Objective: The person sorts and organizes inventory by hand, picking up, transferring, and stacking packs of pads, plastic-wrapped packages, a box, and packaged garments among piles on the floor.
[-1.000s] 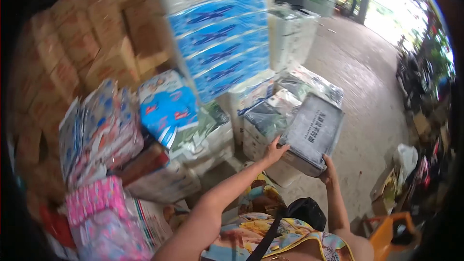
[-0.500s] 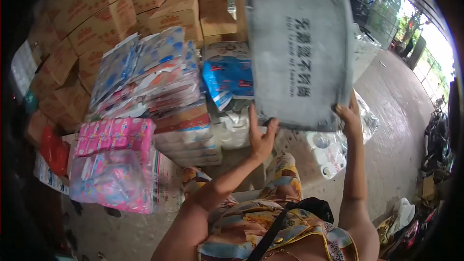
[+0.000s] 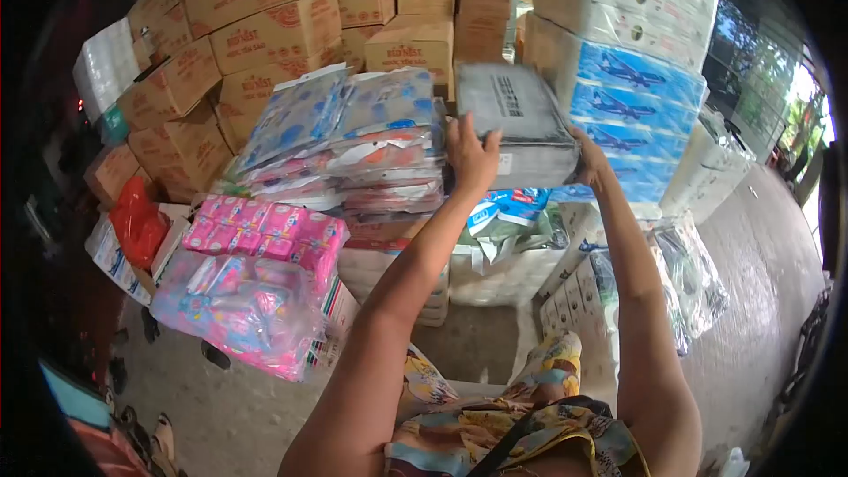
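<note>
Both arms reach forward with a grey box [image 3: 517,106] that has dark lettering on its top and a small white label on its near side. My left hand [image 3: 474,155] presses on its left near corner, thumb and fingers apart. Around the right near edge curls my right hand [image 3: 589,159], its fingertips partly hidden. Just left of the box lies a stack of flat plastic-wrapped packs with blue patterns [image 3: 380,110]. Blue and white bags [image 3: 512,208] show below it, and wrapped packs with blue airplane prints [image 3: 623,106] rise close to its right.
Brown cartons [image 3: 265,35] are piled along the back. Pink packs [image 3: 265,230] and a clear bag of pink and blue packs [image 3: 234,300] sit at left, near a red plastic bag [image 3: 140,221]. White wrapped rolls [image 3: 583,300] stand at right. Sandals [image 3: 163,437] lie on the floor.
The box has moved forward, away from my body, and tipped from facing me to lying flatter. Both hands still hold it. The view has shifted, showing more of the stacks at right.
</note>
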The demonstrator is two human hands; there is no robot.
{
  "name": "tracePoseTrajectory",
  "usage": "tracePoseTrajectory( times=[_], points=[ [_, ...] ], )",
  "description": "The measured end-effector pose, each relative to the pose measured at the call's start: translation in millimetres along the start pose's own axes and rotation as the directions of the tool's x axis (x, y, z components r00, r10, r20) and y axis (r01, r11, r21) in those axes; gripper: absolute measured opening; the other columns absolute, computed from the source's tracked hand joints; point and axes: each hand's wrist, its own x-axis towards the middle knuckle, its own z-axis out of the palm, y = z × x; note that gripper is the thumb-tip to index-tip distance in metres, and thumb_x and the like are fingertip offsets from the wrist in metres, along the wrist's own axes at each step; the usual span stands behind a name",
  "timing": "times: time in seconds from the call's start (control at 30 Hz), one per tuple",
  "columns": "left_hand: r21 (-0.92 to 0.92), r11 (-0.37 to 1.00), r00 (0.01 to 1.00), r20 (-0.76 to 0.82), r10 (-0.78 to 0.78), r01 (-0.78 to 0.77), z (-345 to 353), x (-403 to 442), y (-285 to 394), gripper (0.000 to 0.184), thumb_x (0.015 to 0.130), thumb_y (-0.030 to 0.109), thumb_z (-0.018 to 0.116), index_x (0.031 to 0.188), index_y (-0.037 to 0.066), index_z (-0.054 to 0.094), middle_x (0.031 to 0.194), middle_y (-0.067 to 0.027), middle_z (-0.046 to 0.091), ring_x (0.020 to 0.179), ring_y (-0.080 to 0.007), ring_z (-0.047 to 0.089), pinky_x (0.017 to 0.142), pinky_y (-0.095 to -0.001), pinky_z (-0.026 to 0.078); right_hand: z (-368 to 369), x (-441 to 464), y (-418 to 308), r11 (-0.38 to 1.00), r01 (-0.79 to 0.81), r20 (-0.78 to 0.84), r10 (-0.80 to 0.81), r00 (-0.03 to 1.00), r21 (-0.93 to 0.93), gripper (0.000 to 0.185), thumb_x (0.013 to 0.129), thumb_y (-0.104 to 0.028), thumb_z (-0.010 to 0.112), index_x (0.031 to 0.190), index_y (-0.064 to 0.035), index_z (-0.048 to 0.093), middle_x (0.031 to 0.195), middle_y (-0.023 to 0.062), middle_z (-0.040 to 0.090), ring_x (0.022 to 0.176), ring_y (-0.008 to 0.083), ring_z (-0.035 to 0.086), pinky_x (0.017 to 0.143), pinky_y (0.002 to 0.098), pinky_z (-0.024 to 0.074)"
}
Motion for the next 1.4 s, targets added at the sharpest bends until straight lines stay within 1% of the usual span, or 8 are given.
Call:
tracePoseTrajectory(
  times=[0.1,0.37,0.6,0.7,0.77,0.97,1.03,1.4],
  points=[
    [0.079,0.997,0.999,0.039,0.024,-0.027,17,-4,-3,0.047,0.070,0.037,0.057,0.105,0.007,0.047,0.114,-0.0237,0.036,0.109,-0.0375,0.032,0.086,-0.0466,0.027,-6,-8,14,0.993,-0.120,-0.258,0.112,0.960,-0.017,0.062,0.067,-0.054,0.052,0.109,-0.0089,0.047,0.112,0.0158,0.044,0.099,0.0336,0.041,0.077,0.0522,0.0324],
    [0.014,0.997,0.983,0.165,-0.076,0.075,18,9,-5,0.045,0.069,0.035,0.059,0.104,0.009,0.048,0.120,-0.0261,0.029,0.112,-0.0391,0.029,0.086,-0.0532,0.025,-4,-18,27,0.998,0.065,-0.304,-0.058,0.951,0.012,0.038,0.079,-0.043,0.044,0.098,-0.0103,0.047,0.088,0.0086,0.050,0.076,0.0201,0.045,0.065,0.0404,0.0359],
    [0.147,0.983,0.990,0.105,0.099,-0.114,5,-1,-2,0.041,0.068,0.030,0.061,0.100,0.009,0.049,0.110,-0.0197,0.035,0.106,-0.0368,0.032,0.084,-0.0474,0.026,-3,-24,40,0.988,0.150,-0.309,-0.156,0.938,-0.043,0.032,0.078,-0.038,0.048,0.095,-0.0109,0.050,0.087,0.0047,0.050,0.080,0.0168,0.045,0.064,0.0344,0.0353],
    [0.090,0.962,0.958,0.151,0.243,-0.258,-17,-9,-1,0.043,0.066,0.023,0.062,0.103,0.008,0.046,0.118,-0.0227,0.030,0.113,-0.0393,0.025,0.088,-0.0490,0.022,-21,-20,49,0.902,0.243,-0.407,-0.384,0.829,-0.356,0.040,0.078,-0.036,0.048,0.107,-0.0073,0.048,0.094,0.0073,0.053,0.083,0.0165,0.048,0.067,0.0341,0.0362],
    [0.055,0.933,0.926,0.159,0.342,-0.355,-38,-5,-5,0.045,0.065,0.020,0.063,0.104,0.008,0.046,0.120,-0.0231,0.028,0.114,-0.0405,0.024,0.091,-0.0487,0.020,-49,3,58,0.661,0.475,-0.341,-0.728,0.595,-0.580,0.036,0.079,-0.021,0.051,0.108,-0.0014,0.049,0.096,0.0098,0.055,0.081,0.0168,0.051,0.069,0.0253,0.0397],
    [0.316,0.780,0.841,0.228,0.490,-0.540,-138,33,-20,0.046,0.061,0.022,0.065,0.102,0.008,0.049,0.117,-0.0199,0.032,0.113,-0.0370,0.027,0.089,-0.0471,0.024,-40,-9,48,0.497,0.672,-0.249,-0.865,0.436,-0.548,0.036,0.080,-0.015,0.051,0.111,0.0023,0.045,0.109,0.0131,0.050,0.100,0.0181,0.047,0.085,0.0272,0.0354],
    [0.350,0.699,0.779,0.202,0.593,-0.623,-173,52,-38,0.048,0.061,0.022,0.065,0.103,0.008,0.048,0.116,-0.0204,0.034,0.112,-0.0372,0.029,0.086,-0.0472,0.026,-11,-31,45,0.518,0.690,-0.252,-0.853,0.456,-0.505,0.034,0.081,-0.014,0.050,0.110,0.0018,0.046,0.110,0.0124,0.050,0.100,0.0170,0.047,0.086,0.0268,0.0345],
    [0.831,0.476,0.955,0.283,0.085,-0.289,-292,81,-94,0.084,0.052,0.032,0.073,0.122,0.013,0.031,0.124,-0.0191,0.028,0.116,-0.0363,0.026,0.088,-0.0461,0.024,57,-44,70,0.642,0.662,0.009,-0.715,0.699,-0.386,0.021,0.081,-0.014,0.052,0.099,-0.0034,0.054,0.093,0.0019,0.055,0.083,0.0088,0.050,0.073,0.0229,0.0396]
  ],
)
